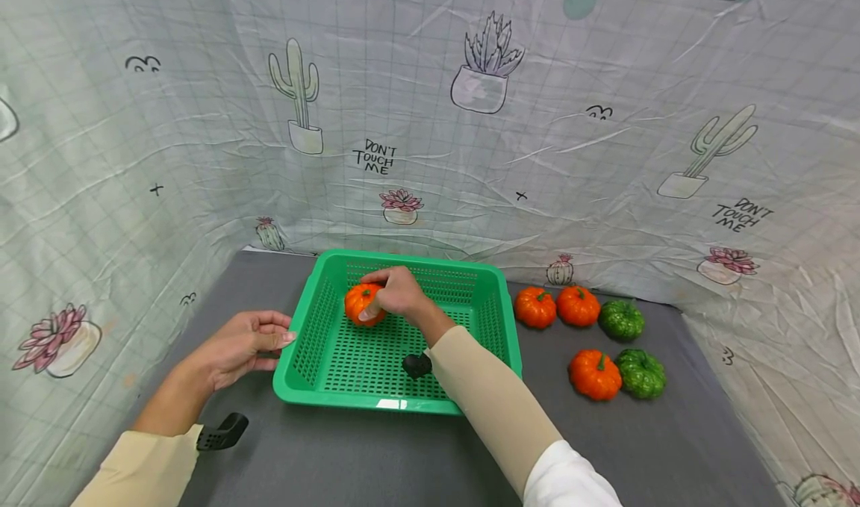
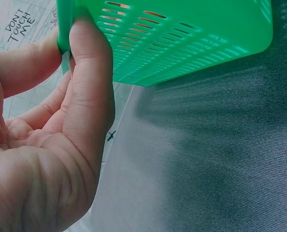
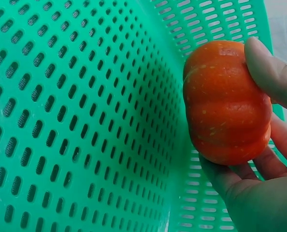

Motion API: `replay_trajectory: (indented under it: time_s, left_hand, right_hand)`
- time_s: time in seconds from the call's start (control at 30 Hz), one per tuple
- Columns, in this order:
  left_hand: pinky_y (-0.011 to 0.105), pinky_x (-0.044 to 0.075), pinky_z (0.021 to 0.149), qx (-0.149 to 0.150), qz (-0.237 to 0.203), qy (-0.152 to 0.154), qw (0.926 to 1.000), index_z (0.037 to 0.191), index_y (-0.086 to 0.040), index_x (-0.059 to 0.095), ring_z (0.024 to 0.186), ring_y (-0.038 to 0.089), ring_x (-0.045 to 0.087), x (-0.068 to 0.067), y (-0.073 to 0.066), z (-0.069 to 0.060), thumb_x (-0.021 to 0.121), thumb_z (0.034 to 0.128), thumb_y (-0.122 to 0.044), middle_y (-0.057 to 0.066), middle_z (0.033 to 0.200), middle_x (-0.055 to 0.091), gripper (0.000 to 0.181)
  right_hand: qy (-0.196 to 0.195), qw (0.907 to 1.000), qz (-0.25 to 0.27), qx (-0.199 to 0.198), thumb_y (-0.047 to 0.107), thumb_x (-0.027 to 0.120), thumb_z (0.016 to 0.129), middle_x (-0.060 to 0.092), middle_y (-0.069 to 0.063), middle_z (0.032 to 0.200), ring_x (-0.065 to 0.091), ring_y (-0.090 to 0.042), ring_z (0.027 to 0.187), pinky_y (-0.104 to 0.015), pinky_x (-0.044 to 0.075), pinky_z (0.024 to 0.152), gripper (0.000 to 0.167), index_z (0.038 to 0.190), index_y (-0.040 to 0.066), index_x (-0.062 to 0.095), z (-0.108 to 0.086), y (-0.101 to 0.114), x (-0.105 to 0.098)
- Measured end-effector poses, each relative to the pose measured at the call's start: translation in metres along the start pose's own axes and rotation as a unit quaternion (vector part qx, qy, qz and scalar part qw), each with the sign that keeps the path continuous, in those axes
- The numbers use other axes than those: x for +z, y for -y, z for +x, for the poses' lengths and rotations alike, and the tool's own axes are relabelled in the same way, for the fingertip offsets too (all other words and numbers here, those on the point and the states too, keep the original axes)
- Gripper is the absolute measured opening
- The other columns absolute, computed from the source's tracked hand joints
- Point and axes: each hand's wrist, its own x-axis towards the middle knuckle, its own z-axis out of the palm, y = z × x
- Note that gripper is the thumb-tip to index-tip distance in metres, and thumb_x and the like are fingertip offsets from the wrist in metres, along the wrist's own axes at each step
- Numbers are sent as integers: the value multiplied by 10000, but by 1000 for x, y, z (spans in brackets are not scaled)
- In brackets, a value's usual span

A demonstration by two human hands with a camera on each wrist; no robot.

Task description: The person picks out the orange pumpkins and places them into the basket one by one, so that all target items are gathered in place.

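Note:
A small orange pumpkin (image 1: 359,303) is inside the green plastic basket (image 1: 396,401), near its back left corner. My right hand (image 1: 401,296) grips it, thumb on one side and fingers round the other, as the right wrist view shows on the pumpkin (image 3: 225,104). Whether the pumpkin touches the basket floor I cannot tell. At the basket's left side, my left hand (image 1: 242,343) pinches the rim between thumb and fingers. The left wrist view shows that rim (image 2: 64,29) between the thumb and index finger (image 2: 90,72).
Right of the basket lie more orange pumpkins (image 1: 535,308) and green pumpkins (image 1: 621,319) in two loose rows on the grey table (image 1: 430,455). A printed cloth (image 1: 416,119) hangs behind and at both sides. The right forearm (image 1: 490,395) crosses over the basket's front right part.

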Motion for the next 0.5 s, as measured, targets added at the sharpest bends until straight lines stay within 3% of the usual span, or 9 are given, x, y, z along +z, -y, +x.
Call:
replay_trajectory:
  time_s: [0.5]
  left_hand:
    - [360,655,789,-2,17,-7,10000,1233,56,552,894,131,740,0,0,0,667,1025,-123,-9,989,720,297]
  right_hand:
    - [112,9999,-84,-30,-117,885,654,681,-102,1338,655,-229,1065,-316,621,827,681,1279,110,740,2,-3,0]
